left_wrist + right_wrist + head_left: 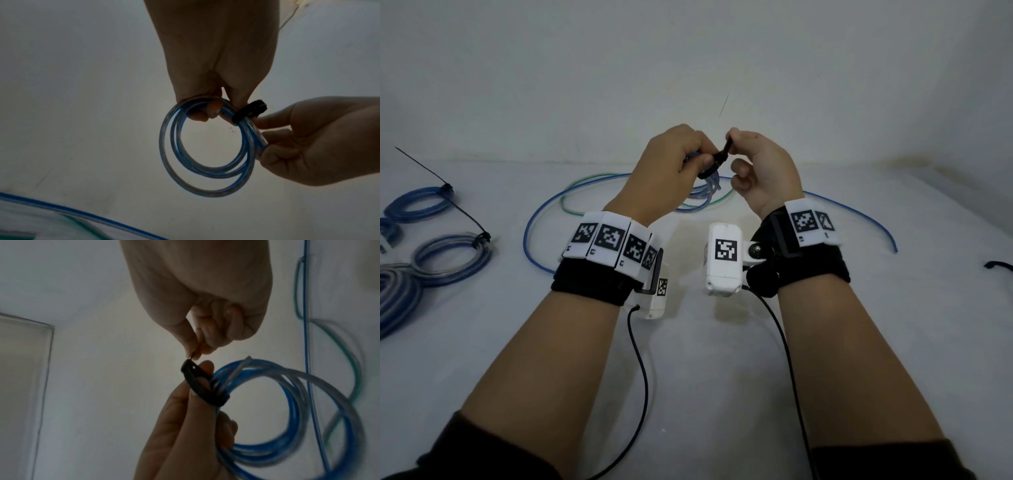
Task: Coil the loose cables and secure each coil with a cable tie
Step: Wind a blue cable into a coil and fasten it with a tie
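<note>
My left hand (700,159) holds a small coil of blue cable (205,170) up above the white table, fingers hooked through the ring. A black cable tie (249,111) is looped round the strands beside my left thumb. My right hand (732,137) pinches the tie's tail just past its head between thumb and forefinger. In the right wrist view the tie (197,386) forms a loose loop over the left thumb and the coil (287,402). The thin end of the tail (724,104) sticks up above my hands.
A loose blue cable (526,236) and a green cable (564,205) sprawl on the table under my hands. Several tied blue coils (453,279) lie at the left edge. A small black piece (996,264) lies at the far right.
</note>
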A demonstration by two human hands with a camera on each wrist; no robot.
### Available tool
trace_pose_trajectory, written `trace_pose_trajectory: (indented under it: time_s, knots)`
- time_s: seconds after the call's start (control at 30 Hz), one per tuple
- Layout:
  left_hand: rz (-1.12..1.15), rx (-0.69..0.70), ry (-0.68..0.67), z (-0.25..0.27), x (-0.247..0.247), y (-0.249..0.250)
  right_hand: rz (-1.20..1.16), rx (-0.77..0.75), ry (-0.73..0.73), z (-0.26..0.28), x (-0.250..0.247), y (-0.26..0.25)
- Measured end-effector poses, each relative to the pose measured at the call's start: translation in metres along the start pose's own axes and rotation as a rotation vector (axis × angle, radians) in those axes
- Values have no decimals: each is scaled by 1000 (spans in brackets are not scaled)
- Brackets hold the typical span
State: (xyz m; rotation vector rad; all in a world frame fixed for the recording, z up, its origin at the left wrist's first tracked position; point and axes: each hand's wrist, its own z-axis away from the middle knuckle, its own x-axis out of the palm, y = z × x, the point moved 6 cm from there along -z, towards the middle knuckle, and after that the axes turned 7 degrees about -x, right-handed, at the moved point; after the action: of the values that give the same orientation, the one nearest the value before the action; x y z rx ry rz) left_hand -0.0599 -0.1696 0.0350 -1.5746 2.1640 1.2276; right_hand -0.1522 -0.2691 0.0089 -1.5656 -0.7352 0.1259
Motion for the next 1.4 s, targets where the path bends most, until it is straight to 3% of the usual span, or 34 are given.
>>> trace_pose_trajectory:
  time_s: [0.13,0.3,0.7,0.8,0.97,1.2,1.4]
  knots:
    - [54,-31,-76,1,3,6,21,32,98,-5,-7,-4]
    - [101,-133,-53,-6,-7,11,56,18,-83,3,2,-15]
    - [239,-173,-157,-1,-15,44,209,-61,78,13,7,-55]
    - [290,-207,-134,0,-19,43,211,-47,68,16,10,-59]
    - [205,-191,23,-4,-34,45,181,-34,-55,26,24,-63]
    - [186,-128,-59,-2,-36,50,236,-5,40,25,27,-63]
    - [227,-132,-47,8,-35,47,244,42,57,24,27,-59]
